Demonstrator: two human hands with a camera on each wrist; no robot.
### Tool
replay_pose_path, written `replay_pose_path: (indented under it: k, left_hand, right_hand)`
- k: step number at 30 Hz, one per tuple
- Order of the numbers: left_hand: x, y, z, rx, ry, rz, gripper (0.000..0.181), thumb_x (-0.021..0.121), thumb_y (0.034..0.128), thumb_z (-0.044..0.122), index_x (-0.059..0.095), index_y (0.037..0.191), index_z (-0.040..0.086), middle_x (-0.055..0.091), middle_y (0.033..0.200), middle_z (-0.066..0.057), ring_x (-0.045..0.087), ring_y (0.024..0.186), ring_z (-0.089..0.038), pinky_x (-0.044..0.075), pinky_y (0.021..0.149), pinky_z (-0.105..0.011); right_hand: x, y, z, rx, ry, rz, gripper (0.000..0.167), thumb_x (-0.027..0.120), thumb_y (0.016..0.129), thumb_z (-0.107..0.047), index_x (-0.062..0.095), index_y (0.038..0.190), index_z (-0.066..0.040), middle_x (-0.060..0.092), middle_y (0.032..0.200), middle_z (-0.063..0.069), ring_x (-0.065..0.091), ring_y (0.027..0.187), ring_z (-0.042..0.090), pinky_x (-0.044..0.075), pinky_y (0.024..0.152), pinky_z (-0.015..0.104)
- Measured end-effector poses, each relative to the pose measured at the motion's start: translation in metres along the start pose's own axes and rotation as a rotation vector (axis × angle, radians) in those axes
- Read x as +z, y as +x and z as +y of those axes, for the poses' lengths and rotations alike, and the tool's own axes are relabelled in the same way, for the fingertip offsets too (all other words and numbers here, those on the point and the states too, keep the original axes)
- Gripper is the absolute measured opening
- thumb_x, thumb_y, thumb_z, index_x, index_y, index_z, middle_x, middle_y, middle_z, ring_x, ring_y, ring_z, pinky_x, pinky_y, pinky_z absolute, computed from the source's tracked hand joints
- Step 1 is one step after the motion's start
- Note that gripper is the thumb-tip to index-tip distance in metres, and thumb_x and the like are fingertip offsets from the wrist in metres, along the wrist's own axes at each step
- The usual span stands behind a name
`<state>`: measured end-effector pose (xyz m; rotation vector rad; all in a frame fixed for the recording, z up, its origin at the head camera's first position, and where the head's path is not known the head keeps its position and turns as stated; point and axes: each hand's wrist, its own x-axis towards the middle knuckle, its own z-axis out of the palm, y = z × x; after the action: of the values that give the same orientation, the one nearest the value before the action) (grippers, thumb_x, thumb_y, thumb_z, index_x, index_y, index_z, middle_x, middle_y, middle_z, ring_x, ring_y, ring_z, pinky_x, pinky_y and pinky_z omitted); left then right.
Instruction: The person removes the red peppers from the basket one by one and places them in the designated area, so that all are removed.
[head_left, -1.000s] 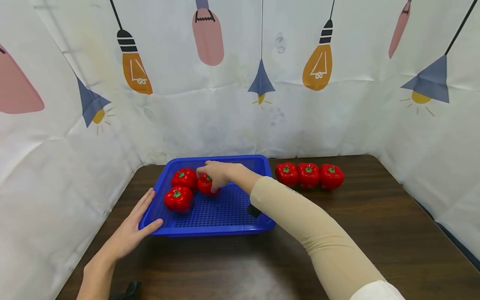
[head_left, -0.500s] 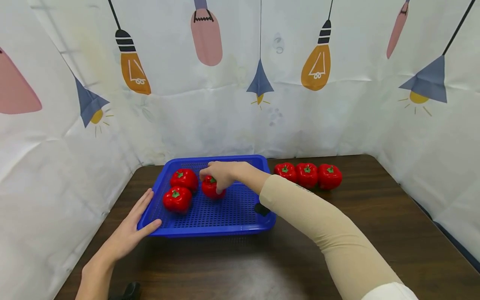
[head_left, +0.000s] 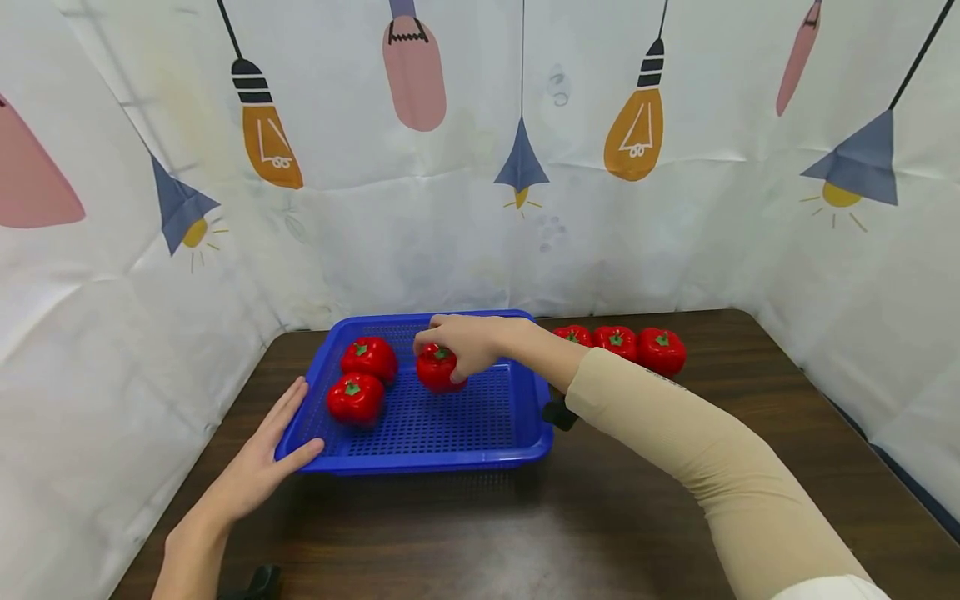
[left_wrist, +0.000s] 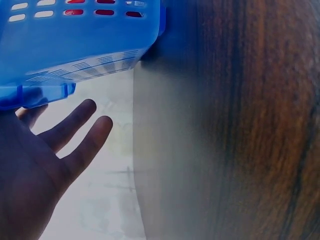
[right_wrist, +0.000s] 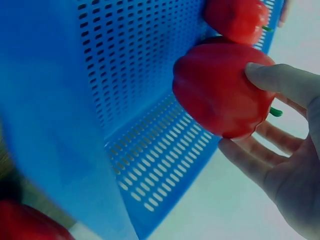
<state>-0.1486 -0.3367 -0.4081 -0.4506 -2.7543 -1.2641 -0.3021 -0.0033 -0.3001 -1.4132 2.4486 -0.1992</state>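
Note:
My right hand (head_left: pixel 468 343) grips a red bell pepper (head_left: pixel 438 369) with a green stem, over the blue plastic basket (head_left: pixel 450 461). In the right wrist view the thumb lies on one side of the held pepper (right_wrist: pixel 220 90) and the fingers curl round the other. Two more red peppers (head_left: pixel 356 397) sit together at the basket's left side. My left hand (head_left: pixel 258 467) rests at the basket's left rim, fingers straight and thumb spread along the front corner. From the left wrist view, the left hand (left_wrist: pixel 45 165) shows extended fingers beside the basket wall (left_wrist: pixel 80 45).
Right of the basket, three red peppers (head_left: pixel 661 353) stand in a row on the dark wooden table (head_left: pixel 750 442), partly behind the right forearm. A patterned white cloth (head_left: pixel 450 242) hangs behind and at the sides. A black object (head_left: pixel 262 582) lies near the left forearm.
My right hand has moved to the right with the bell pepper, away from the two peppers at the left. The left hand stays at the rim.

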Motion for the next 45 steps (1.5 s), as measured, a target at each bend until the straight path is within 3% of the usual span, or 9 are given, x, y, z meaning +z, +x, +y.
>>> replay_pose_path:
  k: [15, 24, 31, 37, 45]
  left_hand:
    - [-0.001, -0.001, -0.002, 0.007, -0.003, 0.009, 0.084, 0.065, 0.1, 0.02, 0.013, 0.167, 0.017, 0.003, 0.172, -0.011, 0.003, 0.153, -0.047, 0.01, 0.111, -0.077]
    - [0.001, 0.001, -0.003, 0.008, 0.003, 0.004, 0.085, 0.066, 0.0993, 0.021, 0.014, 0.167, 0.018, 0.003, 0.172, -0.01, 0.005, 0.152, -0.05, 0.013, 0.108, -0.081]
    - [0.001, 0.001, -0.002, -0.001, 0.003, 0.004, 0.085, 0.066, 0.0996, 0.021, 0.014, 0.167, 0.021, 0.003, 0.172, -0.006, 0.006, 0.152, -0.048, 0.012, 0.112, -0.076]
    - [0.002, 0.002, -0.001, 0.001, 0.005, 0.003, 0.085, 0.066, 0.0995, 0.021, 0.014, 0.167, 0.02, 0.003, 0.172, -0.007, 0.006, 0.153, -0.048, 0.013, 0.11, -0.078]
    - [0.002, 0.0, 0.0, 0.005, 0.015, 0.01, 0.083, 0.065, 0.1005, 0.021, 0.014, 0.167, 0.02, 0.004, 0.172, -0.007, 0.007, 0.153, -0.047, 0.01, 0.118, -0.058]
  right_hand:
    - [-0.01, -0.045, 0.014, -0.081, 0.02, 0.097, 0.052, 0.075, 0.09, -0.011, 0.056, 0.138, -0.019, 0.047, 0.139, 0.007, 0.049, 0.123, 0.02, 0.053, 0.088, 0.028]
    - [-0.02, -0.081, 0.022, -0.055, 0.077, 0.178, 0.057, 0.077, 0.09, -0.01, 0.055, 0.141, -0.018, 0.045, 0.146, 0.007, 0.047, 0.129, 0.024, 0.055, 0.092, 0.035]
    - [-0.025, -0.109, 0.032, -0.062, 0.082, 0.259, 0.056, 0.075, 0.09, -0.008, 0.055, 0.142, -0.016, 0.047, 0.143, 0.006, 0.05, 0.126, 0.022, 0.051, 0.098, 0.039]
    - [-0.024, -0.133, 0.041, -0.059, 0.084, 0.311, 0.055, 0.075, 0.089, -0.006, 0.057, 0.14, -0.015, 0.049, 0.141, 0.004, 0.051, 0.125, 0.021, 0.05, 0.099, 0.039]
    - [-0.016, -0.158, 0.051, -0.075, 0.09, 0.36, 0.055, 0.073, 0.088, -0.004, 0.058, 0.139, -0.014, 0.051, 0.142, 0.003, 0.054, 0.125, 0.022, 0.052, 0.098, 0.042]
